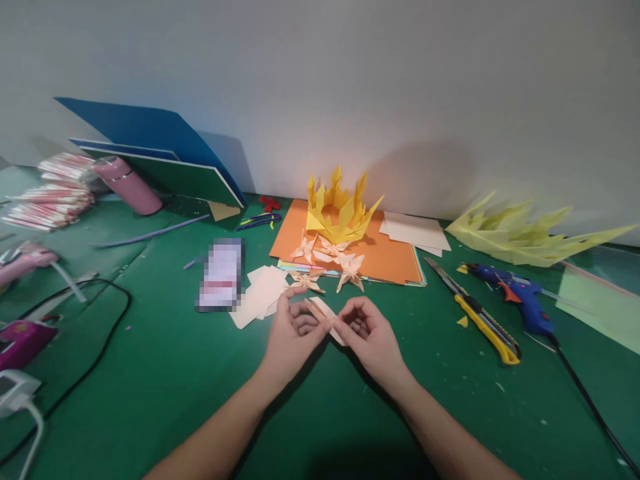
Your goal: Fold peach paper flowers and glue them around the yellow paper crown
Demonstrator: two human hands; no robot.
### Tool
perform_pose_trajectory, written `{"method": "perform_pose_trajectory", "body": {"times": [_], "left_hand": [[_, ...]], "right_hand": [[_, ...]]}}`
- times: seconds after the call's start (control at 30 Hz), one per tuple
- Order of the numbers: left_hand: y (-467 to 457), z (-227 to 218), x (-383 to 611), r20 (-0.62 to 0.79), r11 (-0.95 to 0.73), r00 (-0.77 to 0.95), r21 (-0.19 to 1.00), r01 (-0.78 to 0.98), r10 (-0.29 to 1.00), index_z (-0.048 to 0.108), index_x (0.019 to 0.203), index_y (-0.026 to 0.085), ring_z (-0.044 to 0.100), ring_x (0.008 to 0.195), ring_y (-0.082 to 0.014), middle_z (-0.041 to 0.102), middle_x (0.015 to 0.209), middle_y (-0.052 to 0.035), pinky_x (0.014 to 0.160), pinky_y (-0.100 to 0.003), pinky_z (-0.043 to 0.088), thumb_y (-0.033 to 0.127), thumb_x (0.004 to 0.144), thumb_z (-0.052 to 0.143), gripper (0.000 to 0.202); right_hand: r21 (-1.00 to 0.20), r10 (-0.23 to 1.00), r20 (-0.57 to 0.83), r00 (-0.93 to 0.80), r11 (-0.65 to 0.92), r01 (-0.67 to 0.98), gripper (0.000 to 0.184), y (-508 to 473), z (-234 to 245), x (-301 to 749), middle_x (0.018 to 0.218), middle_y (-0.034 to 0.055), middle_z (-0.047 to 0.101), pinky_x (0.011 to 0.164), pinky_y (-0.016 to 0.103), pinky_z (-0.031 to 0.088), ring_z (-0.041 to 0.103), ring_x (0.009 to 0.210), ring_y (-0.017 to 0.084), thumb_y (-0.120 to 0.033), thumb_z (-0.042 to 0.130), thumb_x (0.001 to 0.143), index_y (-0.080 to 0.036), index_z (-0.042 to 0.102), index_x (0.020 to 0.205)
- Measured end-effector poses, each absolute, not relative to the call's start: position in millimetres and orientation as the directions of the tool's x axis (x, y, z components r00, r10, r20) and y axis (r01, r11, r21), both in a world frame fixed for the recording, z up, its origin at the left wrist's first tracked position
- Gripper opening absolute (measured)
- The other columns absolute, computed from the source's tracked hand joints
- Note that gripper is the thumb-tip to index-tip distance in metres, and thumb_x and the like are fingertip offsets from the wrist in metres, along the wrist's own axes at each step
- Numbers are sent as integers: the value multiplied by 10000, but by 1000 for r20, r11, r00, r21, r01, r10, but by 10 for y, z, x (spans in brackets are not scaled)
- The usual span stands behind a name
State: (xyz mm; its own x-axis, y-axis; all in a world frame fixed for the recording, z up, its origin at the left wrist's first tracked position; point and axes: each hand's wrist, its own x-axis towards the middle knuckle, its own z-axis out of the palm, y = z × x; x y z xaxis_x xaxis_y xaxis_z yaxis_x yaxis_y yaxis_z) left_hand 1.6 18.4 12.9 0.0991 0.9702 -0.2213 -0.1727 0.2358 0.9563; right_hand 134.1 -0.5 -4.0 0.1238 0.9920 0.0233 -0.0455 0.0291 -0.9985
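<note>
Between my two hands is a small piece of folded pale peach paper (324, 312). My left hand (295, 333) pinches its lower left side, thumb in front. My right hand (369, 333) grips the other side with thumb and curled fingers, and the thumb tips nearly meet. Just beyond my hands lie several folded peach paper flowers (350, 268), some on a stack of orange paper (395, 260). A yellow folded-paper crown (343, 223) stands on that stack. Loose peach paper sheets (260, 293) lie left of my left hand.
A yellow utility knife (483, 323) and a blue glue gun (525, 297) with a cord lie right. Beyond them is a pale yellow paper crown (530, 233). Left are a blurred-out phone (220, 273), a pink bottle (129, 185), leaning boards (170, 177), a pink glue gun (30, 260) and cables.
</note>
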Motion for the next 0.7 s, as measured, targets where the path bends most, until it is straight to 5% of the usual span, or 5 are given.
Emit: {"method": "perform_pose_trajectory", "body": {"times": [0.7], "left_hand": [[172, 162, 34, -255, 275, 108, 922, -273, 961, 394, 908, 213, 564, 551, -82, 594, 595, 85, 572, -202, 446, 225, 578, 734, 474]], "right_hand": [[-988, 998, -29, 47, -21, -155, 285, -27, -56, 1307, 638, -46, 518, 561, 218, 449, 511, 573, 93, -404, 721, 662, -209, 518, 707]]}}
